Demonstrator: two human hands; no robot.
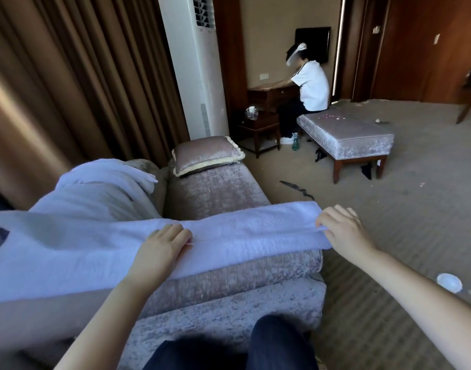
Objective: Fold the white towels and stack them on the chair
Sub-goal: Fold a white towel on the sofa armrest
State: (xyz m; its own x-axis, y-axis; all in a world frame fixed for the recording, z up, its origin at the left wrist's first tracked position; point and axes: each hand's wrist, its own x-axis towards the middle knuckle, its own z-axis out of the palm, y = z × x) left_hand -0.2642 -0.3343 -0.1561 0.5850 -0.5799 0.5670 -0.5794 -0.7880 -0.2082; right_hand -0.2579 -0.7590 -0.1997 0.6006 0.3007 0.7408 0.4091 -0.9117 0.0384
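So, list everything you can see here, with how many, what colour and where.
spread towel: one, white, laid across the chair's front
bunched towel: one, white, heaped on the chair at left
chair: one, mauve-grey velvet, in front of the person
cushion: one, mauve, far end of the chair
air conditioner: one, white, standing by the curtains
curtains: brown, left
bench: one, grey with wooden legs, mid-room
seated person: one, white shirt, on the bench
side table: one, dark wood, beside the air conditioner
left hand: rests flat on the spread towel
right hand: pinches the spread towel's right end
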